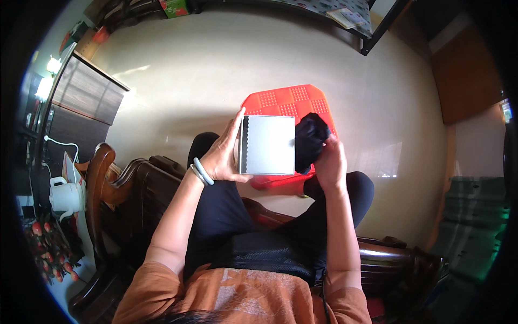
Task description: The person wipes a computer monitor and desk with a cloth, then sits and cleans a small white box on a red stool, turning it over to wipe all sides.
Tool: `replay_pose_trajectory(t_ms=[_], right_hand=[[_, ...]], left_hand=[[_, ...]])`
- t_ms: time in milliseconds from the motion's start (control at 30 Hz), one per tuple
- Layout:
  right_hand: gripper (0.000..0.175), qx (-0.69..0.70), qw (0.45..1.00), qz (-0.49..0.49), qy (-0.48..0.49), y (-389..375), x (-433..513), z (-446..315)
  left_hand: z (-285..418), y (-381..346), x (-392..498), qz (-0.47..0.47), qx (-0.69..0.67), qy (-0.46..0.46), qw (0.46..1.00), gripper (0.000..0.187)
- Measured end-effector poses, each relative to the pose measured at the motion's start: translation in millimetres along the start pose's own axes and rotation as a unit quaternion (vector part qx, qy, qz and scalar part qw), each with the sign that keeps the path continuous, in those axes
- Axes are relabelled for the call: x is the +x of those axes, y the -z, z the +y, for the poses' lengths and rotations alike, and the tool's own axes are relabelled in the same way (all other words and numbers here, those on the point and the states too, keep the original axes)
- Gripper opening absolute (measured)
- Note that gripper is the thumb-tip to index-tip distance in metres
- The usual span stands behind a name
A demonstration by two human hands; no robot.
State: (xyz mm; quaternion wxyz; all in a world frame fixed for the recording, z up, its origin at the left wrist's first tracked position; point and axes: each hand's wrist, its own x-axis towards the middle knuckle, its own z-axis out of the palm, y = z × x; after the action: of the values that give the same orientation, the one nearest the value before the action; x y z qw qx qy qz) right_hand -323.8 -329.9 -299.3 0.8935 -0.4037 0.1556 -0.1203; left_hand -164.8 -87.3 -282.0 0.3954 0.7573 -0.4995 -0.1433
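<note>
My left hand [219, 161] grips the left side of a square box [270, 145] with a pale, shiny top face and a dark zigzag-edged strip along its left side. Several of its fingers are hidden behind the box. In my right hand [332, 167] is a bunched-up black cloth [311, 139], pressed against or right beside the box's right edge. Both things are held above a red plastic stool [300, 98] with a studded checkered top. The stool stands on the floor in front of my knees.
I sit on a dark carved wooden bench [133, 202]. A white kettle [66, 196] and red artificial fruit sprigs [50, 251] stand at the left. Beyond them is a dark wooden cabinet [83, 87]. A low bed or table edge [315, 8] bears papers [346, 18] at the far side.
</note>
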Motion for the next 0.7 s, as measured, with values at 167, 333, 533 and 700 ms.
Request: replay_pose_trajectory(t_ms=[167, 333, 533, 700], right_hand=[[0.042, -0.672, 0.689, -0.081, 0.259, -74, -43, 0], [0.028, -0.671, 0.705, -0.075, 0.216, -83, -9, -8], [0.029, -0.621, 0.752, -0.065, 0.212, -78, 27, -7], [0.025, -0.686, 0.692, -0.085, 0.209, -86, -45, -11]], left_hand=[[2, -3, -2, 0.004, 0.000, 0.022, 1.000, 0.144], [0, -4, -2, 0.014, 0.022, -0.016, 1.000, 0.145], [4, -11, -3, 0.019, 0.028, 0.038, 0.999, 0.148], [3, -13, -3, 0.022, 0.029, 0.043, 0.998, 0.152]])
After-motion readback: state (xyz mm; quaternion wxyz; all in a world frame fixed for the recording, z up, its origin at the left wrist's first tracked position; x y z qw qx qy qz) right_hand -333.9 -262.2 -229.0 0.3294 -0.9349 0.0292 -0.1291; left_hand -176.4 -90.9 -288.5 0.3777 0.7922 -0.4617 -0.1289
